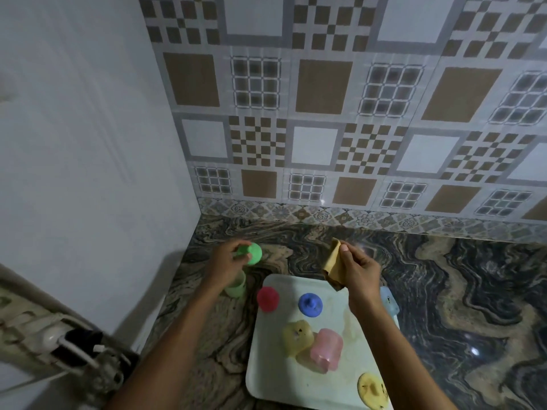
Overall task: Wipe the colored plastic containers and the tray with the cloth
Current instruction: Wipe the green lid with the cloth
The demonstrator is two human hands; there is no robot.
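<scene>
This is a home kitchen corner. A swirled, marble-patterned stone tabletop (444, 291) runs up to a wall of patterned tiles (325, 99) at 12 o'clock, in brown and grey checks and squares, with a narrow floral border strip (325, 216) where wall meets tabletop. A plain pale wall (88, 143) closes the corner at 9 o'clock. A pale tray (296, 380) with small coloured plastic containers lies at 6 o'clock.

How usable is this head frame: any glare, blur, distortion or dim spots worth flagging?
Head view: dim, soft light overall; small glare spots on the countertop; wide-angle bending curves the tiled wall; the left hand with the green lid and the right hand with the cloth look slightly smeared; the tray and its containers stay readable.
</scene>
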